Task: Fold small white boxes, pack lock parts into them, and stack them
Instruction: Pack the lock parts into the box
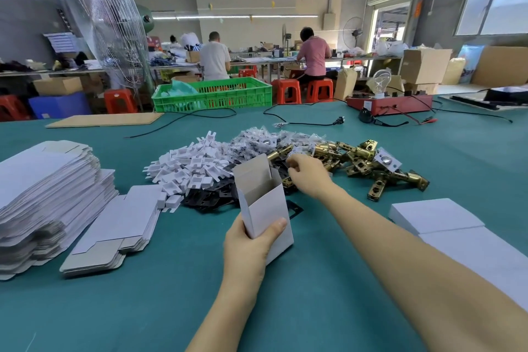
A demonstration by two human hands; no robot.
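While my left hand point(251, 240) grips the folded white box point(264, 203) near its bottom, thumb across the front panel and fingers curled round the back, the box stands tilted just above the green desk point(285, 308) with its top flap open and raised toward the far side. My right hand point(307, 173) reaches past the box into the heap of parts, its fingers point(293, 164) bent down and drawn narrow onto something in the pile — what exactly they pinch I cannot tell, since my own knuckles hide it.

Brass latch pieces point(368, 160) lie scattered just beyond and to the right of that hand. Left of them is a mound of small white plastic pieces point(188, 168), with flat black plates point(211, 197) spread along its near edge, one touching the box's lower right side. Little clear bags of hardware point(257, 137) sit behind the mound.

At my far left a tall stack of flat unfolded cartons point(48, 194) rests on the desk, and a lower stack point(114, 228) leans beside it. Near my right forearm lie finished white boxes point(434, 214) — closed and laid flat, side by side
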